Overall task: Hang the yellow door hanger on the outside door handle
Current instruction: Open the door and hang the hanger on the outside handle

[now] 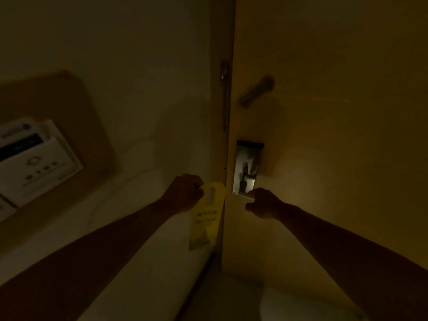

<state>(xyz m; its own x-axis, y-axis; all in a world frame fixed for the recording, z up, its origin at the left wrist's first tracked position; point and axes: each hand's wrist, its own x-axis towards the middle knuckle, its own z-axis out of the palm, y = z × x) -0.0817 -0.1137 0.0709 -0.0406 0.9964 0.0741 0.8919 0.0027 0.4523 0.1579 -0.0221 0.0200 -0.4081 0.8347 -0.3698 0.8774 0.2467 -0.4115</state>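
Observation:
The scene is dim. My left hand (185, 193) pinches the top of the yellow door hanger (205, 218), which hangs down in front of the door frame, its slot and dark print facing me. My right hand (264, 203) is closed around the inside door handle at the bottom of the metal lock plate (245, 167) on the wooden door (324, 112). The handle itself is mostly hidden under my fingers. The outside handle is hidden from view.
A door chain (224, 98) hangs along the door edge, with a slanted latch bar (256, 90) on the door above the lock. A white wall control panel (34, 158) sits at the left on a brown backing. Something pale (296, 306) lies low by the door.

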